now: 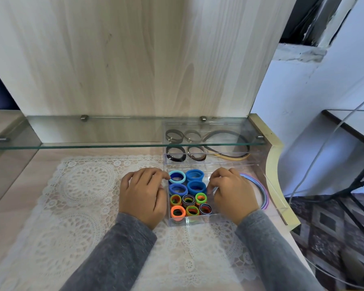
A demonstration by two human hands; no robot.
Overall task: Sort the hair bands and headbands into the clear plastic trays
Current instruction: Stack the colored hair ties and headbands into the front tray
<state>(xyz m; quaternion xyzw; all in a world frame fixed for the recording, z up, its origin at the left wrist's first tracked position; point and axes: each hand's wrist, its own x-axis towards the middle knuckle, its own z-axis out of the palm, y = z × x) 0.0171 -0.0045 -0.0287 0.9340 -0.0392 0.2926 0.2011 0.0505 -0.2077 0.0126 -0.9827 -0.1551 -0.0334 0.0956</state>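
On the lace mat (82, 185), the left hand (143, 194) lies against the left wall of the near tray (198, 223). Its fingers are loosely curled and the index tip touches the light-blue band (177, 177) in the far-left corner; I cannot tell whether it pinches the band or only nudges it.

The sorting looks almost finished – this reads as a last tidying step. The tray holds 4 stacks of blue bands (194, 186) and 6 stacks of small coloured bands (188, 204). All lie flat with their openings facing up, so each stack's axis stands upright.

The right hand (231, 192) has its fingers curled down into the tray just right of the stacks (what they hold, if anything, is hidden). Beside it, the pastel headbands (264, 192) bow out to the right, their long axis running roughly near to far.

Behind, under the glass shelf (114, 144), the far tray (208, 161) holds dark bands and headbands.

The next move probably calls for seating the light-blue band squarely – a light touch, so the neighbouring stacks stay up.
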